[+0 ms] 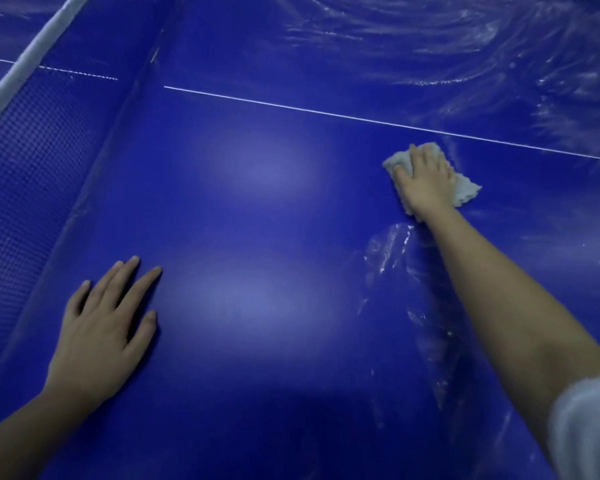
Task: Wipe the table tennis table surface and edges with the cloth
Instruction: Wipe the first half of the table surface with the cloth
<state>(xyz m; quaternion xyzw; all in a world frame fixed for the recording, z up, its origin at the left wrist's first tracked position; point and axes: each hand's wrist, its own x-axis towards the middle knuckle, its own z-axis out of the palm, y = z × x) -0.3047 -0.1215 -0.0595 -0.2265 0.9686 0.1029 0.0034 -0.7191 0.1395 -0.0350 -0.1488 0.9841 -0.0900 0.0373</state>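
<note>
The blue table tennis table (257, 209) fills the view, with a thin white centre line (326, 112) running across it. A crumpled whitish cloth (465, 192) lies on the surface at the right, just below that line. My right hand (425, 183) presses down on the cloth with the arm stretched out, fingers bent over its far part. My left hand (101, 327) rests flat on the table at the lower left, fingers straight and spread, holding nothing.
The net (25, 161) with its white top band (28, 57) stands along the left. Wet streaks (447, 46) cover the far right of the table, and a wet trail (395, 258) runs beside my right forearm.
</note>
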